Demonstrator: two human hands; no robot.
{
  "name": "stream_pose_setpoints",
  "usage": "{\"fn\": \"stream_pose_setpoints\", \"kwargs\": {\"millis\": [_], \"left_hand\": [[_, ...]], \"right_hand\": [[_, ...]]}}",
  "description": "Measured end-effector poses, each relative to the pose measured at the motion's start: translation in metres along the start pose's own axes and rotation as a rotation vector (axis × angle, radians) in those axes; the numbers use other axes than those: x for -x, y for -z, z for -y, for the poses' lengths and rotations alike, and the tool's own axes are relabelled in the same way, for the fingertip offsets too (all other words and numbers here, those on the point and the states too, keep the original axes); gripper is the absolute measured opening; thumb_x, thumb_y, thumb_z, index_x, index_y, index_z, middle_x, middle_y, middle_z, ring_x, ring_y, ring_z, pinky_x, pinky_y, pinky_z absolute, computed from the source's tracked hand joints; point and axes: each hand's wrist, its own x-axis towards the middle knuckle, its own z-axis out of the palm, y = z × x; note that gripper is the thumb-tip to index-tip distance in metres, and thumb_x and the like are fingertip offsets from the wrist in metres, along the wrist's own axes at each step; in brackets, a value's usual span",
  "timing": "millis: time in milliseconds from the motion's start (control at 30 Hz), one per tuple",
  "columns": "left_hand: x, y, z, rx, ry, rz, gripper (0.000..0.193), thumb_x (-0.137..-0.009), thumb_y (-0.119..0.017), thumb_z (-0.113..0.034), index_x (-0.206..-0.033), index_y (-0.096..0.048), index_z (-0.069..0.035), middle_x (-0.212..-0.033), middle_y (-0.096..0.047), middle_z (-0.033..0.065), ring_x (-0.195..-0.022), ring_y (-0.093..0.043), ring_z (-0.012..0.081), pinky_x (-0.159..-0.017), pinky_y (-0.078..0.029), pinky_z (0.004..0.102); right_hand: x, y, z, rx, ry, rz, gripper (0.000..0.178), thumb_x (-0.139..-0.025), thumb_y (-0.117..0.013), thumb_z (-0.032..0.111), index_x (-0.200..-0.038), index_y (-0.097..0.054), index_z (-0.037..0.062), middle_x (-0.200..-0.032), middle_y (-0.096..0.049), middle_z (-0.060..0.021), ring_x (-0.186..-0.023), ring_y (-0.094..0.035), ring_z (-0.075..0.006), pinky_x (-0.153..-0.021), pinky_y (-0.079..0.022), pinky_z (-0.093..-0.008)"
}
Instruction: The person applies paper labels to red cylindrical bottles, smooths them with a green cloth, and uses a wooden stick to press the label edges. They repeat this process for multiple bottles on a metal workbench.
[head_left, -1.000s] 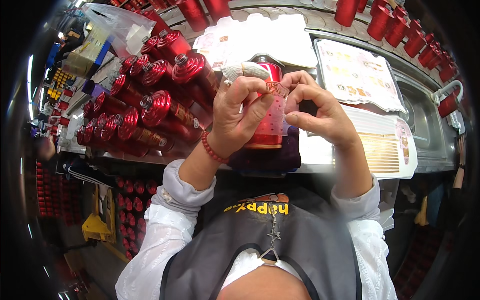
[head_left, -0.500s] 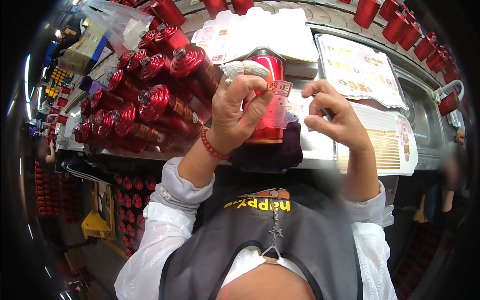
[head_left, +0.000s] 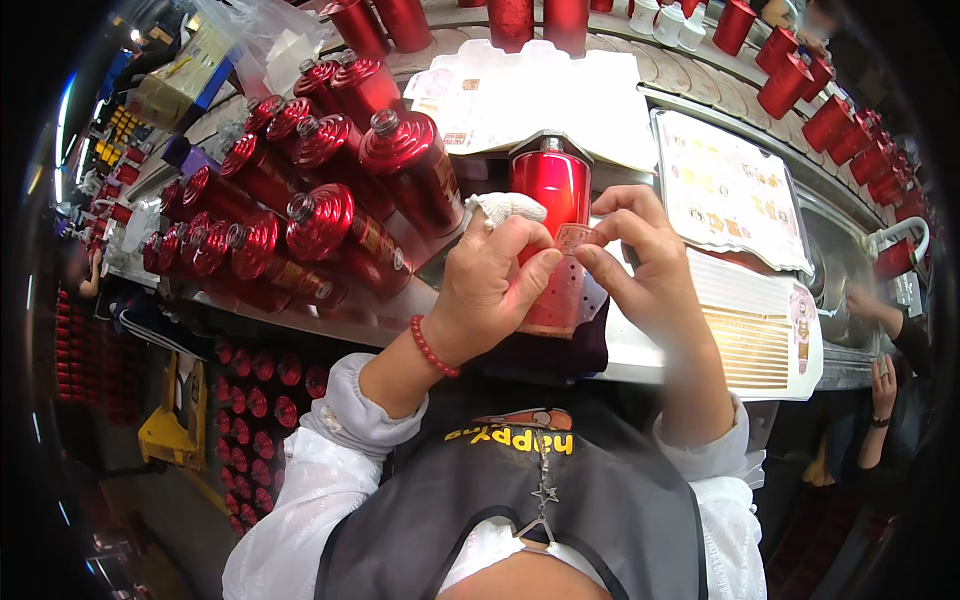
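A shiny red bottle (head_left: 550, 185) lies in front of me, its lower part on a dark cloth (head_left: 592, 345). Over its near end hangs a small clear sticker film (head_left: 555, 310) with dark dots and a reddish printed label at the top. My left hand (head_left: 495, 275) pinches the film's upper left edge between thumb and forefinger. One of its fingers wears a white knitted cover, and a red bead bracelet circles the wrist. At the film's upper right edge, my right hand (head_left: 645, 255) closes its thumb and forefinger. Whether the film touches the bottle I cannot tell.
Several red bottles (head_left: 410, 165) crowd the bench at left. White sticker sheets (head_left: 530, 90) lie behind, a sheet in a tray (head_left: 725, 190) and a gold-striped sheet (head_left: 745, 325) at right. A metal sink (head_left: 845, 285) is beyond, with another person's hand (head_left: 880, 385) nearby.
My right hand has moved left and now pinches the film, where before it was apart with fingers spread. My left hand has come slightly nearer with the film.
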Motion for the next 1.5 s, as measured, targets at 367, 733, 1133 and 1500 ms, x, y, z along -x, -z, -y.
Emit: {"fn": "stream_pose_setpoints", "kwargs": {"millis": [367, 733, 1133, 1500], "left_hand": [[0.000, -0.004, 0.029, -0.019, 0.160, -0.126, 0.015, -0.090, -0.072, -0.012, -0.103, -0.067, -0.007, -0.100, -0.065, 0.0150, -0.088, -0.060, 0.0312, -0.077, -0.050, 0.0408], [0.022, 0.002, 0.033, -0.101, 0.011, 0.114, 0.051, -0.096, -0.065, -0.040, -0.139, -0.064, -0.013, -0.150, -0.044, 0.0243, -0.131, -0.045, 0.0410, -0.113, -0.033, 0.0485], [0.014, 0.003, 0.049, 0.122, 0.041, 0.107, 0.061, -0.097, -0.065, -0.040, -0.149, -0.053, -0.009, -0.153, -0.037, 0.0303, -0.136, -0.043, 0.0451, -0.115, -0.033, 0.0477], [0.023, -0.001, 0.051, 0.254, 0.074, 0.148, 0.064, -0.100, -0.062, -0.041, -0.153, -0.048, -0.008, -0.159, -0.024, 0.0365, -0.146, -0.032, 0.0488, -0.119, -0.027, 0.0485]], "right_hand": [[-0.021, -0.022, -0.030, 0.221, 0.017, -0.058, 0.019, -0.086, -0.079, 0.010, -0.085, -0.063, 0.0006, -0.112, -0.057, -0.0136, -0.104, -0.060, -0.0274, -0.090, -0.050, -0.0367], [0.021, -0.029, -0.017, 0.329, 0.089, 0.006, 0.056, -0.082, -0.078, 0.009, -0.136, -0.065, 0.0095, -0.133, -0.052, -0.0195, -0.121, -0.052, -0.0373, -0.102, -0.045, -0.0449], [0.010, -0.026, -0.018, 0.328, 0.012, 0.101, 0.049, -0.100, -0.064, 0.024, -0.146, -0.056, 0.0071, -0.144, -0.042, -0.0186, -0.124, -0.049, -0.0324, -0.105, -0.044, -0.0431], [0.019, -0.027, -0.016, 0.324, -0.020, 0.119, 0.059, -0.087, -0.073, 0.010, -0.144, -0.058, 0.0109, -0.154, -0.039, -0.0251, -0.114, -0.055, -0.0353, -0.102, -0.046, -0.0455]]}}
